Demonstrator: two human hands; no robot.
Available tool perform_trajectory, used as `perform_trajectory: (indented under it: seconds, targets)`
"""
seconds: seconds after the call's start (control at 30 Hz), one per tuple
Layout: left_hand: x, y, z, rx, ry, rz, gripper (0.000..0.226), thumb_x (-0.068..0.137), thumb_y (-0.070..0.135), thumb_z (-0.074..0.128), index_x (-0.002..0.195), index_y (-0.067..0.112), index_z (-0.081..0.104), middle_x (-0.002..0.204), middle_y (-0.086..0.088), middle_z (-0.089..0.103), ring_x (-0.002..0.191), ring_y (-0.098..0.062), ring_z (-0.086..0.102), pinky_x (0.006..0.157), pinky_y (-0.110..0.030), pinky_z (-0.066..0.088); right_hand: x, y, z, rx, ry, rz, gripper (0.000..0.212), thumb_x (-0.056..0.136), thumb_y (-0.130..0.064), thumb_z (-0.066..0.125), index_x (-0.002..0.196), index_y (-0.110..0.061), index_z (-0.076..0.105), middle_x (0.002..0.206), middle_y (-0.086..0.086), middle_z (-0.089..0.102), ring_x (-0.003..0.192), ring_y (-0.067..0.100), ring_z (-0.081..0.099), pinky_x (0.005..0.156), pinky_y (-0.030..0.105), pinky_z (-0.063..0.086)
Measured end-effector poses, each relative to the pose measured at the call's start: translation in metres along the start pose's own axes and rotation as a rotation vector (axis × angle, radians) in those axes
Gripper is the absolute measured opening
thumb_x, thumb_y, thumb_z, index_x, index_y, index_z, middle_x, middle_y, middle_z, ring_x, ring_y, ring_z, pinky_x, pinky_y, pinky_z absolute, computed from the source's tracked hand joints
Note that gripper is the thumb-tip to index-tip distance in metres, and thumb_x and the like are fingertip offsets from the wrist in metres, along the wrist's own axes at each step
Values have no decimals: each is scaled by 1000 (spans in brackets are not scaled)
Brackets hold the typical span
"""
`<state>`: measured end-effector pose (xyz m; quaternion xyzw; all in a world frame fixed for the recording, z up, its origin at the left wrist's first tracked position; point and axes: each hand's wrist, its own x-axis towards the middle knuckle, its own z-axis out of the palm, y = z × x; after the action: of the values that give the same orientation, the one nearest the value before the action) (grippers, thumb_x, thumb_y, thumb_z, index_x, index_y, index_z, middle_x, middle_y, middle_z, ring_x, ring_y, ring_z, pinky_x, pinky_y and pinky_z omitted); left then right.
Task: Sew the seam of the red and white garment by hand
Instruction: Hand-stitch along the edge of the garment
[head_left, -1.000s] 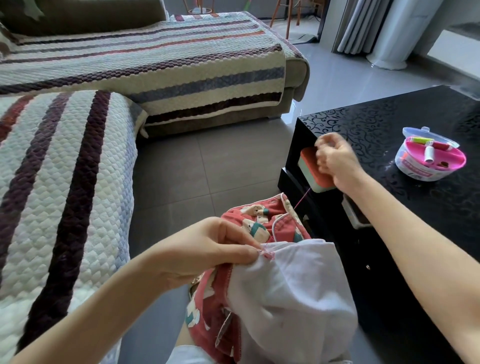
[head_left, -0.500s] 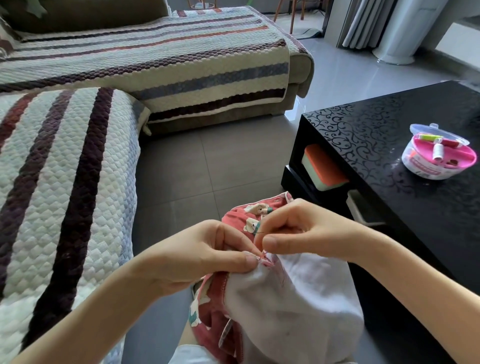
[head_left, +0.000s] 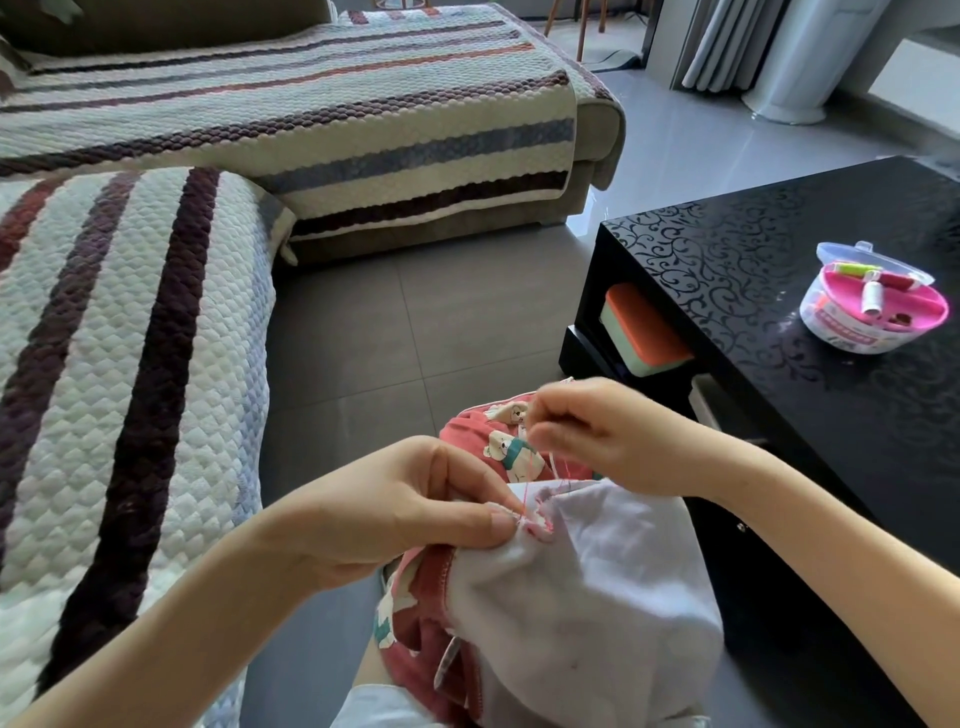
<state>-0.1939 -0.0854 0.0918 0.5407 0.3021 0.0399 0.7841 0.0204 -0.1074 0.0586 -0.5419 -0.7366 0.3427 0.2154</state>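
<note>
The red and white garment (head_left: 582, 597) is bunched in the person's lap at the lower middle, white side up, with the red printed side folded under it and behind it. The left hand (head_left: 415, 509) pinches the cloth at the seam edge between thumb and fingers. The right hand (head_left: 602, 436) is just above and behind the seam, fingers curled narrow, pinching a pink thread (head_left: 526, 480) that runs down to the stitches. The needle is too small to make out.

Open room lies ahead of the hands: a strip of grey tiled floor (head_left: 395, 322) runs between the sofa (head_left: 130, 364) on the left and the black table (head_left: 857, 447) on the right. The sofa's seat edge runs near the left forearm. The table's near corner and long edge stand just beside the right hand and forearm, so the right side is the tighter one.

On the table top, well apart from the hands, sits a round sewing box (head_left: 831, 317) with a pink tray, a few spools in it and its clear lid tipped back. Under the top, on a lower shelf at the end facing the floor, a box with an orange lid (head_left: 644, 332) juts out a little. Farther back, a second part of the sofa under a striped cover (head_left: 363, 135) closes off the floor strip, with curtains (head_left: 727, 47) at the upper right.
</note>
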Motion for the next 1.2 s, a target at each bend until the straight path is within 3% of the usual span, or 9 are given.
perform_trajectory:
  seconds: [0.13, 0.23, 0.4, 0.5, 0.6, 0.7, 0.8, 0.93, 1.2]
  targets:
    - [-3, 2, 3, 7, -30, -4, 17, 75, 2, 64, 72, 12, 78, 67, 0, 71, 60, -4, 65, 58, -13, 50, 16, 39, -1, -453, 406, 121, 15, 94, -21, 58, 88, -8, 64, 84, 0, 67, 80, 22, 61, 67, 33, 38]
    - [-1, 3, 4, 35, -16, -8, 14, 78, 3, 70, 71, 13, 77, 66, 1, 71, 59, -3, 65, 57, -13, 49, 25, 66, -4, -538, 498, 258, 21, 96, -21, 55, 93, -4, 65, 92, 12, 68, 86, 34, 63, 66, 35, 37]
    - [-1, 2, 4, 8, -2, -23, 15, 76, 0, 70, 68, 10, 77, 64, 0, 70, 57, -3, 65, 56, -12, 49, 29, 66, 5, -543, 475, 277, 21, 97, -24, 52, 99, -7, 64, 97, 6, 68, 90, 29, 62, 71, 34, 39]
    - [-2, 2, 4, -18, -8, -20, 16, 73, 0, 65, 69, 9, 77, 65, -1, 70, 58, -4, 65, 56, -13, 50, 20, 46, 1, -267, 449, 217, 13, 95, -27, 56, 98, -20, 67, 79, -10, 66, 76, 12, 60, 71, 29, 43]
    - [-2, 1, 4, -30, -3, -17, 15, 73, 1, 64, 69, 9, 77, 65, -2, 70, 58, -5, 65, 56, -13, 50, 4, 11, -2, 292, 184, 83, 25, 88, -42, 62, 97, -21, 72, 86, -3, 72, 78, 8, 65, 70, 27, 51]
    - [-2, 2, 4, -29, -4, -2, 16, 72, 1, 64, 68, 10, 76, 63, 0, 69, 56, -4, 64, 55, -12, 49, -16, -15, 2, 525, -96, 22, 44, 84, -46, 65, 97, -4, 73, 81, -1, 71, 71, 3, 60, 65, 21, 46]
    - [-3, 3, 5, 1, -28, 11, 18, 74, 1, 63, 68, 12, 76, 62, 2, 68, 55, -1, 61, 54, -11, 47, -25, -23, 6, 615, -211, 10, 16, 79, -32, 74, 84, -17, 76, 79, 1, 67, 76, 6, 60, 70, 19, 45]
    - [-4, 3, 7, 21, -47, 15, 18, 75, 2, 64, 70, 13, 76, 63, 3, 68, 57, -1, 61, 56, -11, 47, -27, -25, 3, 724, -207, -10, 19, 79, -5, 65, 68, -19, 70, 64, -8, 64, 62, 1, 58, 62, 11, 43]
    - [-4, 2, 9, -59, -91, -13, 22, 75, -2, 62, 65, 13, 74, 59, 5, 65, 51, -1, 59, 51, -11, 46, -24, -25, 10, 392, 41, -54, 11, 76, -13, 65, 68, -20, 62, 60, -13, 59, 58, -3, 52, 59, 11, 40]
